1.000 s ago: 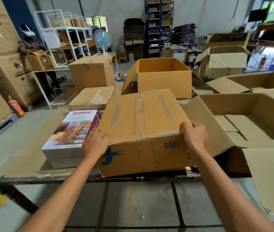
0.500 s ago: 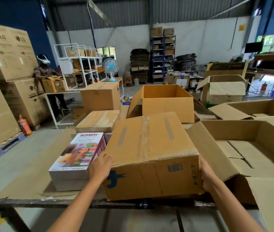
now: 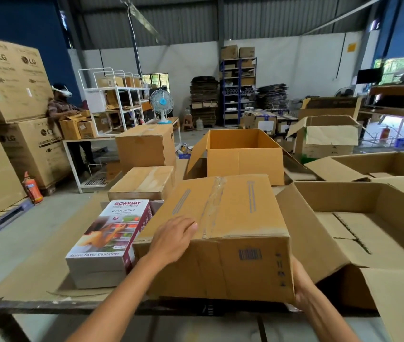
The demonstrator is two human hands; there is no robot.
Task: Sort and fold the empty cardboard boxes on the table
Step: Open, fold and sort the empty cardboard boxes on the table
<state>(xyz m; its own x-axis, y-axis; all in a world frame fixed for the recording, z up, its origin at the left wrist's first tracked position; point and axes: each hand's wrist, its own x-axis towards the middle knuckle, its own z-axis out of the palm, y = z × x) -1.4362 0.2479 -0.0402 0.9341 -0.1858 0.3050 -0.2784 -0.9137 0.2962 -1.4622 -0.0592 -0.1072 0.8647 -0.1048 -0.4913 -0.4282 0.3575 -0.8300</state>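
A closed, taped brown cardboard box (image 3: 230, 218) with a barcode on its near face sits at the table's front edge. My left hand (image 3: 173, 239) lies flat on its top near the left front corner. My right hand (image 3: 302, 285) holds its lower right side, mostly hidden behind the box's corner. A white and maroon printed carton (image 3: 108, 245) rests right beside it on the left. To the right lies a large open box (image 3: 359, 230) with spread flaps.
The table's (image 3: 30, 280) dark front edge runs below the boxes. Behind stand a small closed box (image 3: 144, 182), a tall closed box (image 3: 146, 146) and an open orange box (image 3: 243, 154). More open boxes fill the far right. A person works at a white table on the left.
My left hand moved from the box's left side onto its top. My right hand slid from the top right edge down to the lower right side. The camera has tilted up.
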